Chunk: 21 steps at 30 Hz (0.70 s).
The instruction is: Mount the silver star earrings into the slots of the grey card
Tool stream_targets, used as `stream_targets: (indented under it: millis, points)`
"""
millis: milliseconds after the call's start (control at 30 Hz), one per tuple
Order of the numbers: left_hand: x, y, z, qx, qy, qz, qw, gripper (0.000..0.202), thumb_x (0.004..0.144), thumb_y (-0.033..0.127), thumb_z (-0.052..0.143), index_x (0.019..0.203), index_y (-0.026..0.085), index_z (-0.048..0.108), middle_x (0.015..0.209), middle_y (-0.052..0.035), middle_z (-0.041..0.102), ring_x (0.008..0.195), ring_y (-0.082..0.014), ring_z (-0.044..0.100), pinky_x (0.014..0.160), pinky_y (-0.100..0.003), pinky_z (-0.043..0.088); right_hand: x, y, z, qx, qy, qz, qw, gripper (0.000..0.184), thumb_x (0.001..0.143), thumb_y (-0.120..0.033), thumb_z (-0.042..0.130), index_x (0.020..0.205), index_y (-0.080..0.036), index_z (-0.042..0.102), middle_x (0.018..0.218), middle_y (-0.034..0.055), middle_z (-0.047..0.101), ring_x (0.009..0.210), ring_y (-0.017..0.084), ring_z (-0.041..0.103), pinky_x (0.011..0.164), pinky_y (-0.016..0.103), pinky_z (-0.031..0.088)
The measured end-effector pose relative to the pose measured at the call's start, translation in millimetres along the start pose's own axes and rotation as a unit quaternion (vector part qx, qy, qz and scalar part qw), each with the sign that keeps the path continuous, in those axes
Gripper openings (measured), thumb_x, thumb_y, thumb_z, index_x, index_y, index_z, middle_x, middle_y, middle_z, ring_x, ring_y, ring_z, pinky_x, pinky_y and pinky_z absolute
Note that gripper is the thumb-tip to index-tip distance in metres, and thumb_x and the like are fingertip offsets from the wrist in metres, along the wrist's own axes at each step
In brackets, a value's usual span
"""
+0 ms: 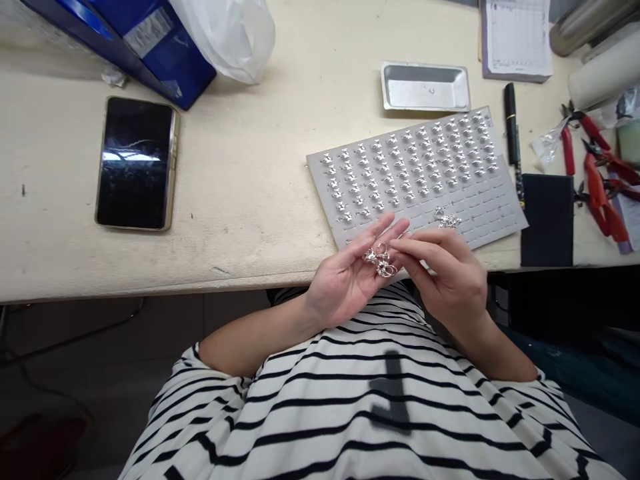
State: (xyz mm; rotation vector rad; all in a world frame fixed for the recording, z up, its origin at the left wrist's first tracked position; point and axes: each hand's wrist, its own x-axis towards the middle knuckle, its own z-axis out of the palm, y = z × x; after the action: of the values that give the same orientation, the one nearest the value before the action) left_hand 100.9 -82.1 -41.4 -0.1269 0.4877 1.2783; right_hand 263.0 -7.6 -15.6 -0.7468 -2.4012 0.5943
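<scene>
My left hand (340, 280) is palm up above the table's front edge, with a small cluster of silver jewellery pieces with rings (381, 261) gripped at its fingers. My right hand (445, 270) comes in from the other side, its fingertips against or just beside that cluster. Whether those fingertips pinch anything is hidden. Behind both hands lies a grey slotted display board (493, 212), its upper rows filled with several small silver pieces. Two loose silver pieces (447, 220) rest on its lower part, close to my right hand.
A smartphone (135, 163) lies left on the cream table (240, 253). Beyond the board are a metal tray (425, 87), a black pen (511, 123) and a paper form (515, 37). Red-handled pliers (595, 180) and a black pad (547, 220) lie right; a blue binder (160, 47) stands back left.
</scene>
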Motion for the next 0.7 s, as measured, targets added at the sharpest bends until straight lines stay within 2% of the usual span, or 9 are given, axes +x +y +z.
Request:
stream_targets:
  millis: [133, 267, 400, 500, 600, 700]
  points:
    - [-0.5, 0.1, 0.7, -0.006, -0.004, -0.008, 1.000, 0.033, 0.103, 0.029, 0.053, 0.131, 0.028, 0.072, 0.151, -0.0004, 0.065, 0.150, -0.0205, 0.050, 0.116, -0.033, 0.051, 2.8, 0.3, 2.4, 0.027, -0.037, 0.011, 0.999, 0.036, 0.096, -0.012, 0.068, 0.125, -0.034, 0.073, 0.109, 0.0026, 0.074, 0.100, 0.018, 0.071, 0.089, 0.035, 0.061]
    - [-0.8, -0.2, 0.3, -0.014, -0.014, -0.009, 1.000, 0.035, 0.104, 0.028, 0.052, 0.132, 0.027, 0.072, 0.150, -0.0019, 0.065, 0.149, -0.0179, 0.051, 0.116, -0.029, 0.050, 4.7, 1.2, 3.0, 0.039, -0.046, 0.011, 0.998, 0.027, 0.096, -0.014, 0.068, 0.117, -0.031, 0.074, 0.105, 0.0027, 0.074, 0.101, 0.018, 0.072, 0.090, 0.034, 0.061]
    - [-0.9, -3.0, -3.2, 0.015, -0.006, 0.005, 1.000, 0.030, 0.101, 0.029, 0.059, 0.125, 0.024, 0.076, 0.143, -0.0053, 0.070, 0.133, -0.0197, 0.064, 0.112, -0.031, 0.053, 4.8, -0.2, 1.6, 0.062, -0.033, 0.052, 0.996, 0.024, 0.097, -0.015, 0.068, 0.113, -0.032, 0.076, 0.106, 0.0014, 0.077, 0.101, 0.019, 0.074, 0.089, 0.037, 0.062]
    - [-2.1, -5.0, -6.8, 0.067, 0.007, 0.028, 0.997, 0.025, 0.098, 0.033, 0.068, 0.118, 0.023, 0.079, 0.125, -0.0053, 0.076, 0.115, -0.0181, 0.071, 0.108, -0.032, 0.055, 5.2, -2.2, -0.2, 0.074, -0.016, 0.096, 0.993, 0.019, 0.096, -0.019, 0.069, 0.107, -0.031, 0.078, 0.101, 0.0014, 0.078, 0.092, 0.018, 0.073, 0.079, 0.035, 0.062]
    - [-4.3, -4.7, -8.5, 0.126, 0.013, 0.042, 0.991, 0.026, 0.093, 0.038, 0.077, 0.116, 0.025, 0.079, 0.115, -0.0039, 0.076, 0.109, -0.0174, 0.073, 0.102, -0.031, 0.056, 5.9, -3.1, -1.3, 0.090, 0.011, 0.135, 0.987, 0.012, 0.096, -0.024, 0.071, 0.099, -0.030, 0.080, 0.090, 0.0016, 0.073, 0.078, 0.016, 0.067, 0.065, 0.032, 0.057]
    - [-5.8, -3.2, -8.8, 0.165, 0.025, 0.037, 0.985, 0.030, 0.087, 0.037, 0.084, 0.113, 0.024, 0.077, 0.109, -0.0033, 0.076, 0.099, -0.0162, 0.073, 0.092, -0.030, 0.057, 6.0, -2.5, -0.2, 0.122, 0.009, 0.148, 0.981, 0.011, 0.096, -0.024, 0.071, 0.096, -0.030, 0.079, 0.085, 0.0014, 0.070, 0.076, 0.016, 0.062, 0.063, 0.033, 0.054]
